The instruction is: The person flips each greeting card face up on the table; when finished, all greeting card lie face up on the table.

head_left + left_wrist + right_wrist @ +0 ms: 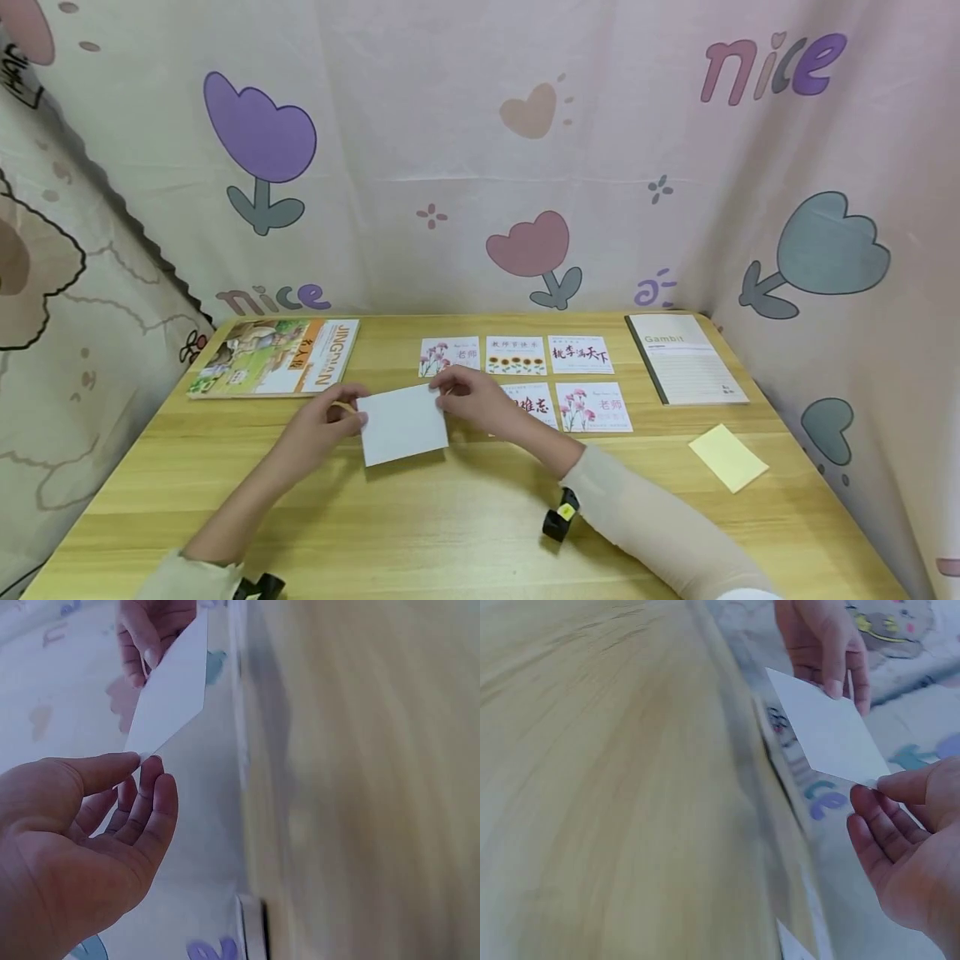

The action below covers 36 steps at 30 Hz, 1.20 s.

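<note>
A blank white card [405, 427] is held up over the wooden table, its plain side facing the head camera. My left hand [327, 418] pinches its left edge between thumb and fingertips. At the upper right corner, my right hand [474, 402] pinches it the same way. In the left wrist view the card [171, 690] stretches between both hands, lifted off the table. Behind them lie two rows of printed cards: a pink-flower card [450, 355], a sunflower card [516, 357], a red-lettered card [581, 356] and, in front, another flower card [594, 408]. My right forearm partly covers a red-lettered card [538, 406].
An illustrated book [273, 358] lies at the back left of the table [450, 533]. At the right are a notebook [686, 358] and a pale yellow sticky-note pad [728, 457]. A patterned curtain [420, 117] hangs behind and beside the table.
</note>
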{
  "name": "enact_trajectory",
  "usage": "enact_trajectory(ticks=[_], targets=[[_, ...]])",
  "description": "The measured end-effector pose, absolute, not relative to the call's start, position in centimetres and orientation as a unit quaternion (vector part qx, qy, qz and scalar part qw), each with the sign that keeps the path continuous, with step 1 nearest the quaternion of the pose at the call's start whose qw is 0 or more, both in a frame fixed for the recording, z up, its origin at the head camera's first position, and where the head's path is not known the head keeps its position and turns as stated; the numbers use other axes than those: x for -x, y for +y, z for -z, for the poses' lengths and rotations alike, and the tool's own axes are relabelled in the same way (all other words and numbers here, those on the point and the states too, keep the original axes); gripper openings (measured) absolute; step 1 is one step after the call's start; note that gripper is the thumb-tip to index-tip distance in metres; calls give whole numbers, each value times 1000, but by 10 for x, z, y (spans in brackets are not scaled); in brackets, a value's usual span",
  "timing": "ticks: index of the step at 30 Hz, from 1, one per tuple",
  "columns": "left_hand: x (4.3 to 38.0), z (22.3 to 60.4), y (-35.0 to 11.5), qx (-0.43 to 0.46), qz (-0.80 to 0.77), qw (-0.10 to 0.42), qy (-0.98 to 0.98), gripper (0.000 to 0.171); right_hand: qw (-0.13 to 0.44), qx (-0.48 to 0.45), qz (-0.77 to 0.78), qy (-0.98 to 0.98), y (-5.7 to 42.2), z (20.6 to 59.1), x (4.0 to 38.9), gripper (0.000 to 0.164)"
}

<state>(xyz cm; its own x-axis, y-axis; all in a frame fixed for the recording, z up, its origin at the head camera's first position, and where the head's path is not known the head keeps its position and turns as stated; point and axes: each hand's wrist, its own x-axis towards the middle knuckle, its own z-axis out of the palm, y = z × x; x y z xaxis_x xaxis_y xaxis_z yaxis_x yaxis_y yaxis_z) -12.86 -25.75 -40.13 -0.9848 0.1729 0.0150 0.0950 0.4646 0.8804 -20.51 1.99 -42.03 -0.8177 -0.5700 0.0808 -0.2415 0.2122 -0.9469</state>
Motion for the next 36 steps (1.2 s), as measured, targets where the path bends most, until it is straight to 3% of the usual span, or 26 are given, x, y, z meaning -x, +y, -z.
enact_trajectory(ticks=[6, 18, 30, 36], targets=[[145, 395, -224, -106, -529, 57, 840, 35, 124, 231, 593, 761, 58, 409, 205, 24], [171, 383, -183, -132, -559, 49, 817, 33, 73, 218, 609, 759, 105, 382, 207, 26], [173, 383, -178, -127, -617, 101, 770, 35, 153, 274, 630, 710, 119, 372, 203, 52], [170, 388, -176, -129, -625, 110, 762, 39, 176, 291, 666, 664, 115, 375, 202, 48]])
